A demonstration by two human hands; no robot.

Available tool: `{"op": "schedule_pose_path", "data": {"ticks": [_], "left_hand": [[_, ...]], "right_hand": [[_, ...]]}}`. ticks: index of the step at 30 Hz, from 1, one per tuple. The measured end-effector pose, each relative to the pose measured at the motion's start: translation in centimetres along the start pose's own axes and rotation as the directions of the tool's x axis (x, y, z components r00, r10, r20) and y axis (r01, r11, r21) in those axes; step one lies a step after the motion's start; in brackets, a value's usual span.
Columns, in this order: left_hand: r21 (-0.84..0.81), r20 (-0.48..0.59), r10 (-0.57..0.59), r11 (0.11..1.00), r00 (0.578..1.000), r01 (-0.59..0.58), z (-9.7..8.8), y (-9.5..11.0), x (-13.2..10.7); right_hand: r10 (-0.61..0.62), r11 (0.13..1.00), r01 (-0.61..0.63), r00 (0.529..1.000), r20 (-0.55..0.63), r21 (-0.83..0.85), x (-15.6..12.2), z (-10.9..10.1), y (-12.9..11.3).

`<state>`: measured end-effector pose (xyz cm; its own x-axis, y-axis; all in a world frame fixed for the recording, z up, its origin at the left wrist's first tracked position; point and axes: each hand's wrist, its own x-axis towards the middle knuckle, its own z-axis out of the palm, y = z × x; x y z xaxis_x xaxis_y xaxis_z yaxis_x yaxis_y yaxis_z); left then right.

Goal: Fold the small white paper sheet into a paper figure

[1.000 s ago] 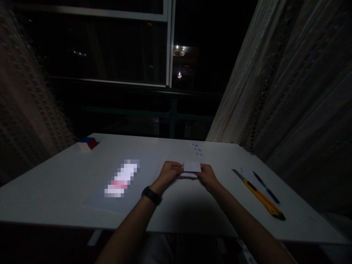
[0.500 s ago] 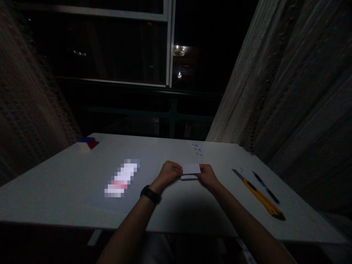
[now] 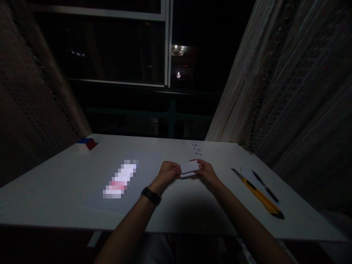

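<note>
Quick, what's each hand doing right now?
Left hand: closed, holding the paper at its left end.
Right hand: closed, holding the same paper at its right end.

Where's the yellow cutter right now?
In the head view, the yellow cutter lies on the right side of the white table, just left of the pen and right of the right hand.

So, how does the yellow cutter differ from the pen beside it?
The cutter is mostly yellow; the pen is mostly dark. The cutter is longer and wider than the pen. The cutter has a bare blade at its far end, while the pen shows none. Both lie on the white table, slanting the same way.
</note>
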<state>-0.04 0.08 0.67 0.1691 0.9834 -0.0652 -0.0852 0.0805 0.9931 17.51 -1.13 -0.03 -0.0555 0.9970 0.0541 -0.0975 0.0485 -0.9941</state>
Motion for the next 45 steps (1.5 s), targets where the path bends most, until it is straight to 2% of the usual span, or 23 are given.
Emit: {"op": "schedule_pose_path", "data": {"ticks": [3, 6, 11, 19, 24, 31, 36, 42, 45], "left_hand": [[-0.046, -0.088, 0.062, 0.997, 0.994, -0.066, 0.2, 0.3, -0.1], [-0.070, -0.144, 0.070, 0.994, 0.987, -0.081, 0.6, 0.4, -0.4], [-0.091, -0.144, 0.061, 0.993, 0.988, -0.075, 1.4, -0.1, -0.5], [-0.096, -0.116, 0.086, 0.991, 0.990, -0.097, 1.8, 0.1, -0.7], [-0.075, -0.155, 0.096, 0.991, 0.983, -0.109, 1.9, 0.3, -0.9], [-0.062, -0.159, 0.088, 0.993, 0.983, -0.099, 1.9, -0.1, -0.7], [-0.062, -0.144, 0.077, 0.994, 0.987, -0.087, 2.0, -0.1, -0.7], [-0.046, -0.172, 0.091, 0.994, 0.981, -0.100, 2.0, 0.1, -0.8], [-0.039, -0.147, 0.090, 0.995, 0.985, -0.096, 1.9, 0.1, -0.8]], "right_hand": [[0.074, 0.982, -0.077, 0.997, 0.023, 0.174, -0.6, 0.8, 0.0], [0.125, 0.963, -0.148, 0.986, 0.113, 0.225, -1.1, 2.3, 0.3], [0.103, 0.951, -0.118, 0.992, 0.067, 0.287, -1.4, 4.1, 0.7], [0.101, 0.942, -0.093, 0.995, -0.008, 0.321, -1.0, 3.9, 1.2], [0.101, 0.935, -0.079, 0.994, -0.045, 0.344, -1.1, 4.2, 0.9], [0.111, 0.945, -0.074, 0.989, -0.101, 0.318, -1.2, 4.3, 0.6], [0.062, 0.948, -0.009, 0.986, -0.158, 0.317, -1.0, 4.0, 0.9], [0.061, 0.957, -0.004, 0.980, -0.188, 0.290, -0.6, 3.5, 0.9], [0.045, 0.963, 0.012, 0.978, -0.204, 0.270, -0.5, 3.2, 0.8]]}}
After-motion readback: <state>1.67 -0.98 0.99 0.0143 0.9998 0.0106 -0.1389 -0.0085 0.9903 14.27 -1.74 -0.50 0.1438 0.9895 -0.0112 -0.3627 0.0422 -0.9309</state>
